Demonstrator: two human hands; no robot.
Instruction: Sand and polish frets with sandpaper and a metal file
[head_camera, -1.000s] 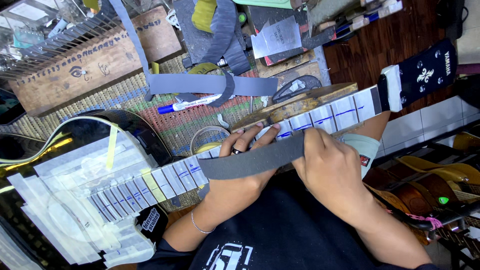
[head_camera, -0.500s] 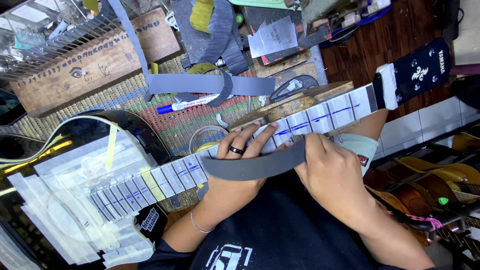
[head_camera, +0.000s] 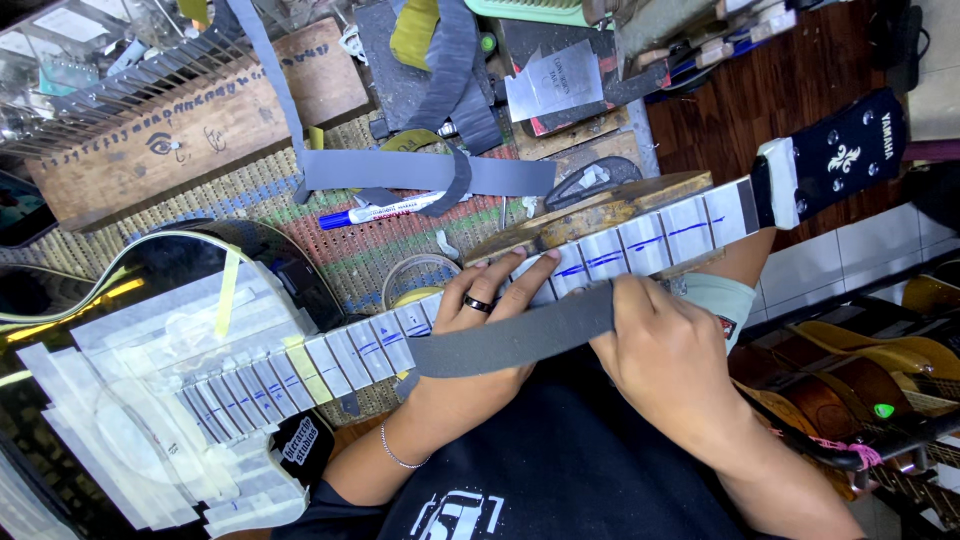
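Holding a grey sanding strip (head_camera: 520, 335) along the taped guitar neck (head_camera: 600, 255), our left hand (head_camera: 480, 330) lies flat with spread fingers, our right hand (head_camera: 665, 355) grasps its end. Bench clutter crowds the far edge. The strip now lies straighter than before.

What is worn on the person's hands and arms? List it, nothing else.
The left hand has a dark ring on one finger and a thin silvery bracelet at the wrist. The right hand wears nothing visible. Forearms bare; black shirt, white print.
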